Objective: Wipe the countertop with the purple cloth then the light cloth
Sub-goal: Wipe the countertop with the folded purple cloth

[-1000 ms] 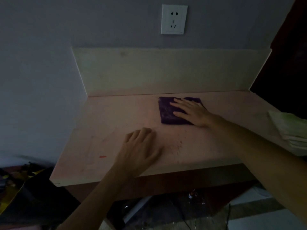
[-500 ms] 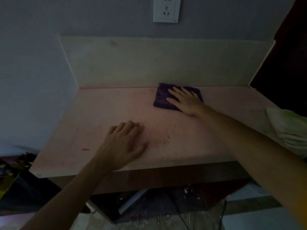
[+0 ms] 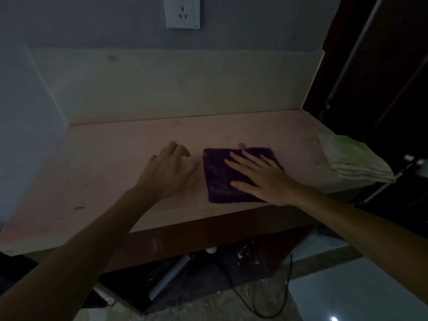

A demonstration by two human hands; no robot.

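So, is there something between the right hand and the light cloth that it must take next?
Nothing visible. The right hand lies flat on the purple cloth. The light cloth sits folded at the right end of the countertop, and only bare surface lies between them. The left hand is on the other side.

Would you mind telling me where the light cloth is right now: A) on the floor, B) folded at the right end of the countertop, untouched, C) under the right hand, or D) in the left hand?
B: the light cloth lies folded at the countertop's right end, away from both hands.
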